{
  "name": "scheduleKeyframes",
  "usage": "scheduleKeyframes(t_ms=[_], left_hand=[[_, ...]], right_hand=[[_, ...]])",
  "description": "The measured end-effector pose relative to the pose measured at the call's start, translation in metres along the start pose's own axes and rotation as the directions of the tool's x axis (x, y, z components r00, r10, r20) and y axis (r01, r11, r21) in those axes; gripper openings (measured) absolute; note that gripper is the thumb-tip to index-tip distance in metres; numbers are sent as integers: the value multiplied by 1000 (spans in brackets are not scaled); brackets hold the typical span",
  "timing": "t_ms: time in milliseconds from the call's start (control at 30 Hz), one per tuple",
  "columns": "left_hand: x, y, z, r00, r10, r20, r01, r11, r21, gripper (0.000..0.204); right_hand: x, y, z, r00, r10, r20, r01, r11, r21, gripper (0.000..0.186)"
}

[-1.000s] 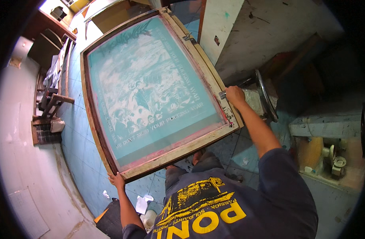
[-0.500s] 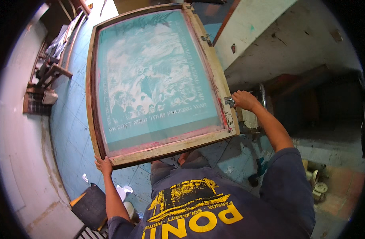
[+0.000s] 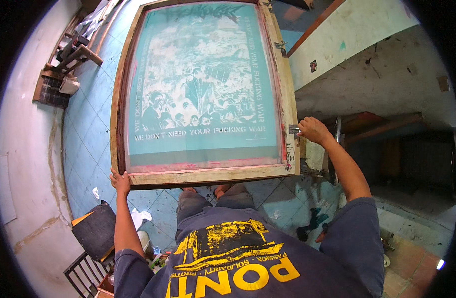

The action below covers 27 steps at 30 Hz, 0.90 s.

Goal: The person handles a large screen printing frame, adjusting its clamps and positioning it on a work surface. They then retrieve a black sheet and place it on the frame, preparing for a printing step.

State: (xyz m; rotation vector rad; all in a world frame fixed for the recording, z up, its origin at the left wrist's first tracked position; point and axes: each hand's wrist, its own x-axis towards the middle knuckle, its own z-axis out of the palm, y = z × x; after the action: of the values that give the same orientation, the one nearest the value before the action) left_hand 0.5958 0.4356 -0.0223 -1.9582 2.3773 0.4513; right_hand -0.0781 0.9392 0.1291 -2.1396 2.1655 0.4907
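Observation:
A large wooden-framed printing screen (image 3: pixel 213 175) is in front of me, its mesh (image 3: pixel 188 144) turquoise with a pale picture of a crowd and lettering. Pink and red stains run along the inner edges. At the near left corner my left hand (image 3: pixel 120 183) grips the frame, fingers over the outer edge. My right hand (image 3: pixel 315 131) has its fingers closed on a metal hinge clamp (image 3: pixel 293 129) at the right side of the frame. Another metal clamp (image 3: pixel 280 48) sits farther up that same side. The underside of the screen is hidden.
Blue floor tiles (image 3: pixel 91 129) surround the screen. To the left stand a white wall (image 3: pixel 26 164) and a wooden stand (image 3: pixel 79 59). A dark bag-like thing (image 3: pixel 94 231) lies at lower left. On the right are a pale slab (image 3: pixel 347 39) and a dark recess (image 3: pixel 412 159).
The view has turned, and the screen now appears straighter and higher up in it. Both hands keep their places on the frame and the clamp.

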Motion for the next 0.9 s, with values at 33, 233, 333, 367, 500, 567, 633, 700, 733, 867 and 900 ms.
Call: scheduleKeyframes(t_ms=[33,233,333,367,500,567,633,700,733,867,900], left_hand=[[0,3,1,1000,-10,13,10,1000,-5,89],[10,4,8,994,39,-98,-42,999,-31,81],[-4,54,-48,997,-66,-36,62,993,-101,77],[1,33,-45,991,-32,-133,12,989,-148,73],[9,52,-66,995,-93,-27,91,993,-69,64],[16,44,-63,996,-77,-35,74,995,-72,61],[21,54,-61,999,-47,-7,46,991,-125,60],[20,57,-64,997,-62,-42,52,980,-193,60],[18,59,-61,996,-67,-57,52,972,-231,59],[18,55,-59,993,-102,-63,86,972,-216,60],[17,50,-58,991,-117,-64,102,974,-201,60]], right_hand=[[-1,1,0,1000,-8,17,8,1000,3,34],[0,7,-10,998,-54,-9,55,997,47,37],[2,-2,-20,984,46,170,-55,997,49,38],[9,-8,-26,968,100,231,-107,994,18,40],[6,-33,-25,936,310,169,-325,943,74,43],[1,-42,-15,922,382,56,-386,918,91,44],[-9,-41,-6,927,374,-10,-374,927,34,43],[-11,-42,-3,937,350,-4,-350,937,-9,43],[-5,-41,-16,941,337,36,-336,942,-26,44],[0,-29,-25,935,320,152,-318,947,-40,45],[5,-31,-29,935,321,148,-320,947,-32,45]])
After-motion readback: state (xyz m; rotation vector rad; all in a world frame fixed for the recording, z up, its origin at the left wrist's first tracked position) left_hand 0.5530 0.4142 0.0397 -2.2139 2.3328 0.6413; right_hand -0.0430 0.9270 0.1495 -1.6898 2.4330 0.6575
